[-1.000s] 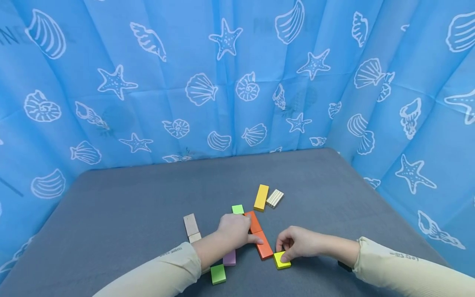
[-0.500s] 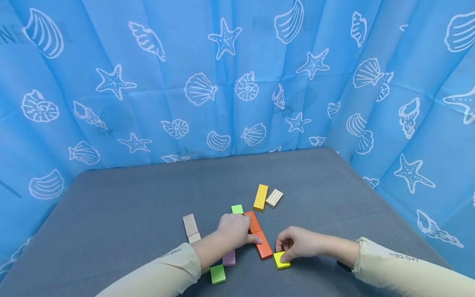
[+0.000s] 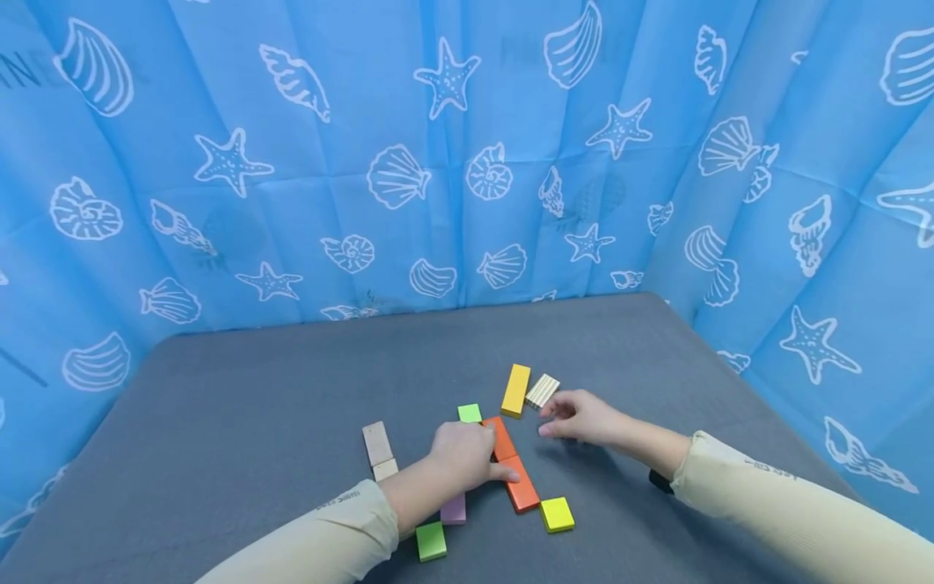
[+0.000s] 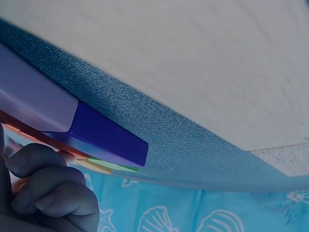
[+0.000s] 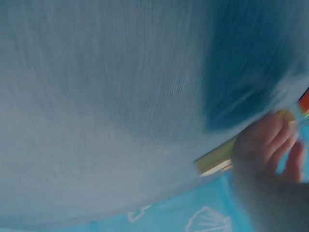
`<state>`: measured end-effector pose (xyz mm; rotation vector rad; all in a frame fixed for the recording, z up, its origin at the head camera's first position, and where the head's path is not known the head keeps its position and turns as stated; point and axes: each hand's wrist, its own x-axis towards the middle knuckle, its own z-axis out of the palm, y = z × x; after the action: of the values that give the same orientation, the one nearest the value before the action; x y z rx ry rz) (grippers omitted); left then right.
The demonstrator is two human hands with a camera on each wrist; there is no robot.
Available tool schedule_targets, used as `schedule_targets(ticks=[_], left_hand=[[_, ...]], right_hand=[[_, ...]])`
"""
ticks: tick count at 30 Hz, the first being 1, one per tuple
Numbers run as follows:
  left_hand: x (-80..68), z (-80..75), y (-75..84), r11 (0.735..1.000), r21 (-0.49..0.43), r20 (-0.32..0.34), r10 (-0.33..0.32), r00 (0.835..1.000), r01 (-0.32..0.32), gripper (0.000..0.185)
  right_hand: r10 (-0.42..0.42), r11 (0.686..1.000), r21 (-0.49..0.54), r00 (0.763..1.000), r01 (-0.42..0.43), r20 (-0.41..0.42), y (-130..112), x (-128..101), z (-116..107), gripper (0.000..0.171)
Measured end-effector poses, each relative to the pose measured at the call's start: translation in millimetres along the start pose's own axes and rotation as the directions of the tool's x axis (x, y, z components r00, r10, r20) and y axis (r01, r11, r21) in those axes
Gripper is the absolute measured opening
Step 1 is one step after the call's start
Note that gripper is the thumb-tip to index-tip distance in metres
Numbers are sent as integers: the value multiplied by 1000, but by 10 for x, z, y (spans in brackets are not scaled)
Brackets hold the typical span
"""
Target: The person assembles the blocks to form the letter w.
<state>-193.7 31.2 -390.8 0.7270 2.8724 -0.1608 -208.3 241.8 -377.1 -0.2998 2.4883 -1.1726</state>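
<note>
My left hand (image 3: 456, 458) rests at a row of two orange blocks, the far one (image 3: 499, 439) and the near one (image 3: 520, 485), its thumb lying on the near one. In the left wrist view its other fingers curl loosely beside a lavender block (image 4: 36, 92) and a dark blue block (image 4: 108, 135). My right hand (image 3: 584, 418) hovers with nothing in it, fingers bent, just short of a striped wooden block (image 3: 542, 391). A yellow square block (image 3: 558, 514) lies by the near end of the orange row. The right wrist view is blurred.
An amber block (image 3: 515, 391) lies beside the striped one. A light green block (image 3: 469, 413) touches the row's far end. Pale wooden blocks (image 3: 377, 443) and a green square block (image 3: 431, 541) lie left. A shell-print curtain (image 3: 438, 162) stands behind the grey table (image 3: 292, 389).
My right hand has let go of the yellow square block and moved away, toward the striped wooden block. My left hand stays in place on the orange row.
</note>
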Motion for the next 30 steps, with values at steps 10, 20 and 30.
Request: schedule_targets(ticks=[10, 20, 30], left_hand=[[-19, 0, 41, 1000, -1, 7, 14, 1000, -14, 73], [-29, 4, 38, 1000, -17, -6, 19, 1000, -19, 72], [-2, 9, 9, 1000, -10, -2, 13, 1000, -13, 70]], right_hand=[[127, 953, -266, 988, -146, -85, 147, 465, -273, 67], [146, 975, -165, 989, -150, -39, 243, 586, -331, 50], [200, 974, -87, 976, -207, -85, 190, 625, -288, 49]])
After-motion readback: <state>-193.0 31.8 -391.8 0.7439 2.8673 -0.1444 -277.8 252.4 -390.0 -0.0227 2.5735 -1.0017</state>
